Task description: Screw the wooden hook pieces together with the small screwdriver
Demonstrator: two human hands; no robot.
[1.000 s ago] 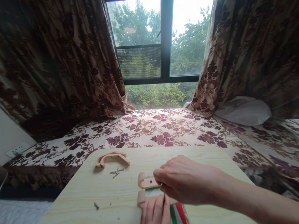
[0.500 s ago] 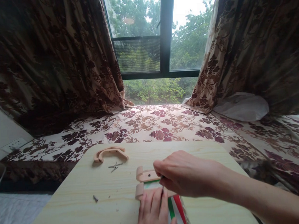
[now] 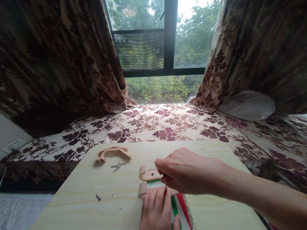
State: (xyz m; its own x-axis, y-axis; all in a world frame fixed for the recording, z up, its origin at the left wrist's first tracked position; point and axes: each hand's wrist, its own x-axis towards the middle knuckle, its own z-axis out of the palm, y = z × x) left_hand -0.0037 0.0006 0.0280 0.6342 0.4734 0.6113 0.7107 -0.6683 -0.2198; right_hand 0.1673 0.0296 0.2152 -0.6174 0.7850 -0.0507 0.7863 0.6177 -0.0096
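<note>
My right hand (image 3: 182,171) is closed in a fist around what looks like a screwdriver (image 3: 166,187); only its thin dark shaft shows, and the handle is hidden in my fingers. The shaft points down at the nearer of two pale wooden pieces with curved ends (image 3: 142,190). My left hand (image 3: 156,208) lies with fingers stretched out over that piece, pressing beside the shaft. The farther wooden piece (image 3: 149,175) has a dark hole or screw head in it. Underneath is a flat red, green and white item (image 3: 183,208), largely covered by my left hand.
Two curved wooden pieces (image 3: 113,152) lie at the table's back left, with several screws (image 3: 117,166) in front of them. A single screw (image 3: 98,197) and small bits lie farther left. Beyond the light wood table (image 3: 78,211) is a flowered window seat (image 3: 148,123).
The whole view has shifted slightly, so everything sits a little higher. Both hands keep nearly the same place on the wooden piece, and less of the shaft shows below my right fist.
</note>
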